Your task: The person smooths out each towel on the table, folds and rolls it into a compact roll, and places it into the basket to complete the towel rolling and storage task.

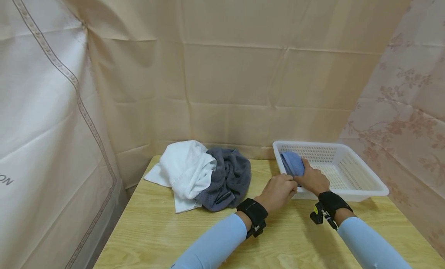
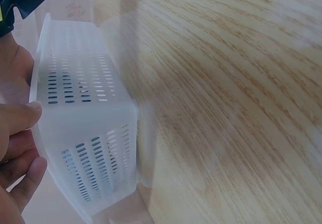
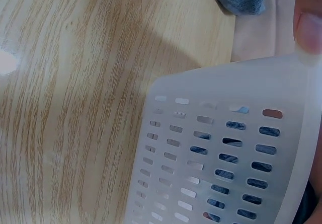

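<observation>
A folded blue towel point(image 1: 292, 163) stands against the left wall inside the white plastic basket point(image 1: 361, 192). My right hand point(image 1: 313, 179) reaches over the basket's near rim and grips the towel; most of its fingertips are hidden. At the near-left corner, my left hand point(image 1: 279, 191) holds the basket rim. The left wrist view shows that hand's fingers point(image 2: 33, 112) curled at the slotted basket's corner point(image 2: 83, 114). Through the slots in the right wrist view, parts of the blue towel point(image 3: 227, 158) show.
To the left lie a crumpled white towel point(image 1: 189, 166) and a dark grey towel point(image 1: 231, 178), touching each other. All stands on a wooden table point(image 1: 149, 238). Cloth curtains point(image 1: 229, 76) hang behind and at both sides.
</observation>
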A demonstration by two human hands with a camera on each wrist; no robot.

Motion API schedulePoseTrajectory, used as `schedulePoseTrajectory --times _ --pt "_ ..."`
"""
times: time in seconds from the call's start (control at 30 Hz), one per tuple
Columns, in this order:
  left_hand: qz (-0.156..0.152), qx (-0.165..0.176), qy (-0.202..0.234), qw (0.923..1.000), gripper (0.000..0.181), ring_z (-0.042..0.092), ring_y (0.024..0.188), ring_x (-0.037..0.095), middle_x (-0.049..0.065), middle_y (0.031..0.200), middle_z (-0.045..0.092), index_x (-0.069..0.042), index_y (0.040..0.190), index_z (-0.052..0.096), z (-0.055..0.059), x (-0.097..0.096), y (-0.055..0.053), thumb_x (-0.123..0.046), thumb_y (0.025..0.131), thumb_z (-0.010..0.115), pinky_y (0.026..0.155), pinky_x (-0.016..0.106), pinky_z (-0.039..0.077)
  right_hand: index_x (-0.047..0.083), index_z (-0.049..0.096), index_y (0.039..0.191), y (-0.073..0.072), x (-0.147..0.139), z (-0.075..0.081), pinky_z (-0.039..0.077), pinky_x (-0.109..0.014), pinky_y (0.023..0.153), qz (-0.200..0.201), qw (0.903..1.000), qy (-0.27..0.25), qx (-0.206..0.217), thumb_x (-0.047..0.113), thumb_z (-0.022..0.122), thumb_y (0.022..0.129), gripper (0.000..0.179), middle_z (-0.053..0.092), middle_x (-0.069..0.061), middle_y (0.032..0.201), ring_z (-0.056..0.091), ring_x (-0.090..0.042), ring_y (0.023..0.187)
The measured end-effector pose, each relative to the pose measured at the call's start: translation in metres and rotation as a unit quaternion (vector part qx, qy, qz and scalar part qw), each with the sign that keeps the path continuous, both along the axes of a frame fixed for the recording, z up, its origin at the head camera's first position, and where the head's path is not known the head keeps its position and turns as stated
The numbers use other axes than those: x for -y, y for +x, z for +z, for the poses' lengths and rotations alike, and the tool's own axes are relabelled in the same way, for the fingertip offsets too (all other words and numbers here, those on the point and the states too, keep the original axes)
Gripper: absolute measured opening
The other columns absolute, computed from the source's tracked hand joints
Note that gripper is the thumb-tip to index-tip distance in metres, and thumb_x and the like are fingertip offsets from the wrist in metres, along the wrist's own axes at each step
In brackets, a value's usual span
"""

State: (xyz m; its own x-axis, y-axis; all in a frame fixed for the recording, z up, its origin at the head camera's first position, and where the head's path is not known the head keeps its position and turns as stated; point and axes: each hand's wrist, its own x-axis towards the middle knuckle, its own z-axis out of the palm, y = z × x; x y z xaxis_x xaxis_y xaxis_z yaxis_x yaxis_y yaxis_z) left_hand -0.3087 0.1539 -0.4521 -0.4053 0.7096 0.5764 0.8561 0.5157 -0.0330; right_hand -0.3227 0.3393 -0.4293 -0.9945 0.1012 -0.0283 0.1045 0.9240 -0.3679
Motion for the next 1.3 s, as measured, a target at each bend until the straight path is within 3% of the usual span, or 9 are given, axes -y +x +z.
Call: schedulePoseTrajectory --times 0.6,1.03,1.3 --pt "-0.006 0.016 0.001 0.9999 0.005 0.063 0.085 0.005 -0.009 0.094 0.071 -0.022 0.095 0.082 -0.004 0.003 0.001 -0.026 0.094 0.079 0.078 0.011 0.047 -0.003 0.016 0.16 -0.005 -0.002 -0.008 0.047 -0.044 0.057 0.002 0.9991 0.0 0.042 0.046 0.065 0.088 0.1 0.056 -0.045 0.122 0.062 -0.04 0.078" --pt "-0.009 0.017 0.003 0.9998 0.005 0.064 0.086 0.005 -0.01 0.095 0.073 -0.022 0.094 0.082 -0.004 0.002 -0.001 -0.023 0.095 0.078 0.078 0.01 0.047 -0.005 0.016 0.16 -0.008 -0.003 -0.006 0.049 -0.047 0.062 0.025 0.9977 0.005 0.063 0.053 0.064 0.091 0.102 0.05 -0.046 0.132 0.064 -0.044 0.087" --pt "-0.011 0.012 0.01 0.9998 0.006 0.062 0.083 0.004 -0.009 0.092 0.071 -0.022 0.092 0.082 -0.003 0.002 -0.004 -0.022 0.095 0.077 0.076 0.01 0.046 -0.014 0.007 0.156 -0.015 -0.006 -0.003 0.051 -0.055 0.076 0.056 0.9922 -0.008 0.111 0.058 0.059 0.093 0.109 0.048 -0.049 0.131 0.064 -0.052 0.098"
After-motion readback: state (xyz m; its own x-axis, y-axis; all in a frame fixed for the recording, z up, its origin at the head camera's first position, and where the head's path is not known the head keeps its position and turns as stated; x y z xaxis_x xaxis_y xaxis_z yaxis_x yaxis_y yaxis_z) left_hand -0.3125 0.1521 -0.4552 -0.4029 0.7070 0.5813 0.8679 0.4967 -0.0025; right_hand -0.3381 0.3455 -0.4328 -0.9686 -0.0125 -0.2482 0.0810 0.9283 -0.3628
